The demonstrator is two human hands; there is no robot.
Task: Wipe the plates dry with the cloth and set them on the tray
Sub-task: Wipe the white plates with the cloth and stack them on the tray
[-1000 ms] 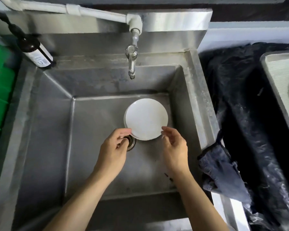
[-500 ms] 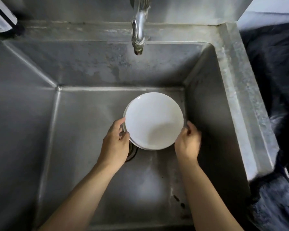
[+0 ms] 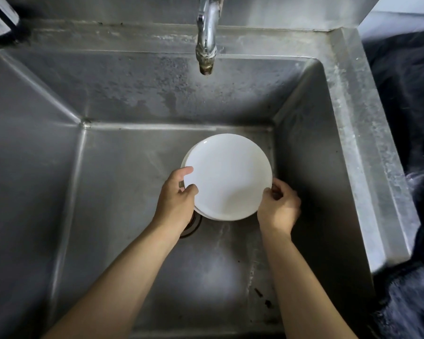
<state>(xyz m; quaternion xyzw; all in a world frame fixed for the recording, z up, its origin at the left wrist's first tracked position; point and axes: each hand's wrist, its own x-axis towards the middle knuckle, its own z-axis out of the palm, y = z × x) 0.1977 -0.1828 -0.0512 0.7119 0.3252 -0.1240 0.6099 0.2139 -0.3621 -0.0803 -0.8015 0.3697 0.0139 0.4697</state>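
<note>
Since a second ago your hands have closed in from just short of the plates and taken hold, and your head has dropped closer to the sink, so the tap and basin fill more of the view. Head view: your left hand (image 3: 175, 199) grips the left rim of the top plate (image 3: 228, 176), thumb curled over onto its upper face, other fingers tucked under the edge. Your right hand (image 3: 278, 207) grips the lower right rim, fingers curled round the edge; the fingertips are hidden behind the plate. The top plate is white, face up, and sits on a stack of plates (image 3: 207, 214); only slivers of the lower rims show at the left and bottom edges, so I can't tell how many are under it. The stack is in the sink (image 3: 123, 182), toward the back right of the basin floor, near the right wall and partly over the drain (image 3: 190, 227), which shows below your left wrist. The tap (image 3: 206, 39) hangs over the basin, its spout ahead of the plates. A dark bottle (image 3: 0, 17) stands at the top left corner, mostly cut off. Dark blue cloth (image 3: 406, 304) hangs at the sink's right edge, lower right of view, blurred. Black plastic sheeting (image 3: 406, 94) covers the area right of the sink.
</note>
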